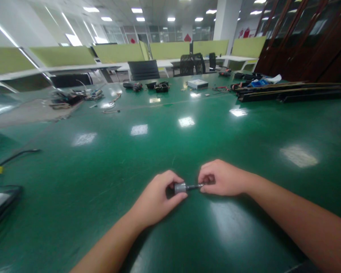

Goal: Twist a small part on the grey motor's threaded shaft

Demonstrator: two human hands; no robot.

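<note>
My left hand [159, 195] is closed around a short grey metal cylinder [180, 187], held between the thumb and fingers low over the green table [147, 159]. From the cylinder's right end a thin dark shaft [191, 187] points to the right. My right hand [220, 178] pinches the far tip of that shaft between thumb and forefinger, its other fingers curled in. Cylinder and shaft lie about level, in one line between the two hands. Blur hides the finer detail, and I cannot tell exactly what kind of part it is.
Long black rails [292, 93] lie at the far right. A flat silver box [197, 83], black parts [160, 87] and a pile of scrap parts [74, 96] are at the back. A black cable [17, 154] and a dark-edged device [5, 206] sit at the left edge.
</note>
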